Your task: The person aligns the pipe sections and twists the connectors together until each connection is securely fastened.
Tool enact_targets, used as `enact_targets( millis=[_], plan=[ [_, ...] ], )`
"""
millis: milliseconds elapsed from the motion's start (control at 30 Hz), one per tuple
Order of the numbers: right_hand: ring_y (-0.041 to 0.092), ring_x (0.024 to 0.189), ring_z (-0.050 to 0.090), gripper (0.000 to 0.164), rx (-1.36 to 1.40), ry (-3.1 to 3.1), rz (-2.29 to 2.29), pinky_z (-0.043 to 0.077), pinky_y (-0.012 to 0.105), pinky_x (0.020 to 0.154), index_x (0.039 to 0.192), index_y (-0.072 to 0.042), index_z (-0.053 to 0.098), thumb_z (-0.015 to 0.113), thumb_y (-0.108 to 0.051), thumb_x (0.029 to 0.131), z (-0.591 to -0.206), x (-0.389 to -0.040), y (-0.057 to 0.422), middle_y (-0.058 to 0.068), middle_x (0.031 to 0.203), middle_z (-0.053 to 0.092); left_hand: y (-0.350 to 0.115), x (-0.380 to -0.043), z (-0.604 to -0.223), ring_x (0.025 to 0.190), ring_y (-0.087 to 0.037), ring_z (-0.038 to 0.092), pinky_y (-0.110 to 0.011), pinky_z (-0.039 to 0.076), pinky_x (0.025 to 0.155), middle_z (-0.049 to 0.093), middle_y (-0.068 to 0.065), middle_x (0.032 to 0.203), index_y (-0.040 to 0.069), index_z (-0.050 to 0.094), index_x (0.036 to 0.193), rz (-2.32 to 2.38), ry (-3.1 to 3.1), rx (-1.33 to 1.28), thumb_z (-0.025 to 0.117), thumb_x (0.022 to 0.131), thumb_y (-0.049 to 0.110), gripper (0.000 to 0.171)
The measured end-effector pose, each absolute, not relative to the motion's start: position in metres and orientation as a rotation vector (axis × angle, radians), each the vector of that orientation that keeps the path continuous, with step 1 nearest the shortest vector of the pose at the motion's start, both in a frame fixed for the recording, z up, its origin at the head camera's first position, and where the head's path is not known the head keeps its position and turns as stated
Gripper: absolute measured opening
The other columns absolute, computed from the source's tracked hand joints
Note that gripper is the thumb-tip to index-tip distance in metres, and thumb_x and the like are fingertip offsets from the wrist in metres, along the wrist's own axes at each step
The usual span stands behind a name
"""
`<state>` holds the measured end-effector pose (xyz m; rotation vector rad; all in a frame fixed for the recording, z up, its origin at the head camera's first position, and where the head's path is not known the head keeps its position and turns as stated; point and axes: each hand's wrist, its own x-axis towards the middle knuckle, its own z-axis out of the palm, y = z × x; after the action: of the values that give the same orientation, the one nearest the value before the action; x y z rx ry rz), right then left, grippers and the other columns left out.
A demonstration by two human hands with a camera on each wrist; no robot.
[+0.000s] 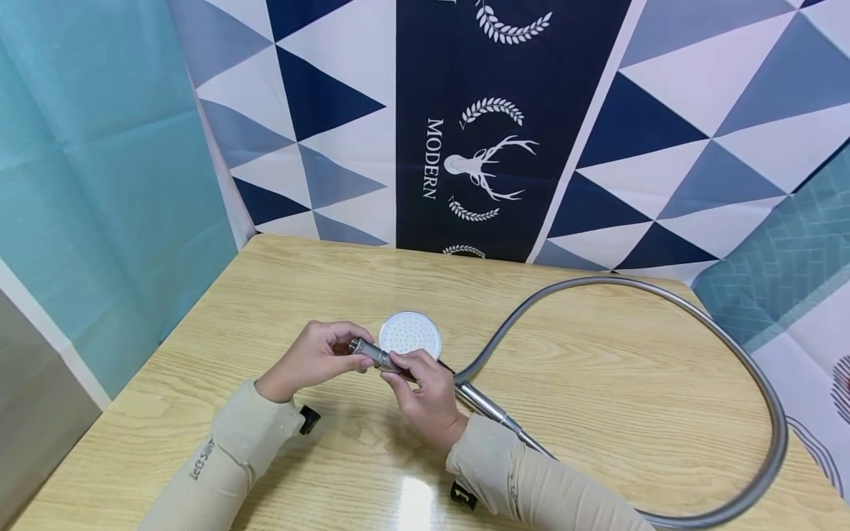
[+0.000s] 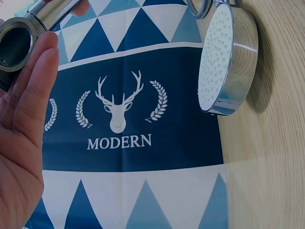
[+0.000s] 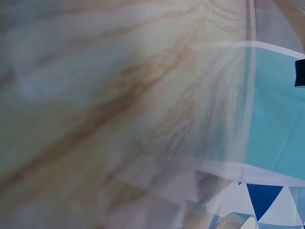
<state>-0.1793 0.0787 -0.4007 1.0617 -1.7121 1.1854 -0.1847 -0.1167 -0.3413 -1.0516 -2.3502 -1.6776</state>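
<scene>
My left hand holds the metal end fitting of a shower hose between thumb and fingers. In the left wrist view the round open mouth of that fitting faces the camera. Just behind it, my right hand pinches the hose end with thumb and fingers. A chrome shower head lies on the table beyond both hands, its dotted white face upward. Its handle slants toward the right forearm, which hides where it ends. The grey hose loops widely to the right and passes behind that sleeve.
The wooden table meets a patterned blue and white cloth at its back edge. Teal cloth hangs at the left. A blurred, streaked pale surface fills most of the right wrist view.
</scene>
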Motion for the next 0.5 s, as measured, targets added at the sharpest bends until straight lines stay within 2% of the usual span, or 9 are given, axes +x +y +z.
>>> enact_targets(
  millis=[500],
  plan=[
    [0.02,0.071,0.065,0.036,1.078,-1.801,1.143,0.052,0.017,0.067,0.098,0.012,0.066,0.056,-0.023,0.097,-0.3994,-0.1805,0.08,0.015,0.085,0.065,-0.1189,-0.1875,-0.3447,0.064,-0.006,0.062,-0.025,0.052,0.054,0.069,-0.011,0.075,-0.009,0.065,0.093,-1.667,-2.349,-1.056,0.071,0.08,-0.01,0.015]
  ],
)
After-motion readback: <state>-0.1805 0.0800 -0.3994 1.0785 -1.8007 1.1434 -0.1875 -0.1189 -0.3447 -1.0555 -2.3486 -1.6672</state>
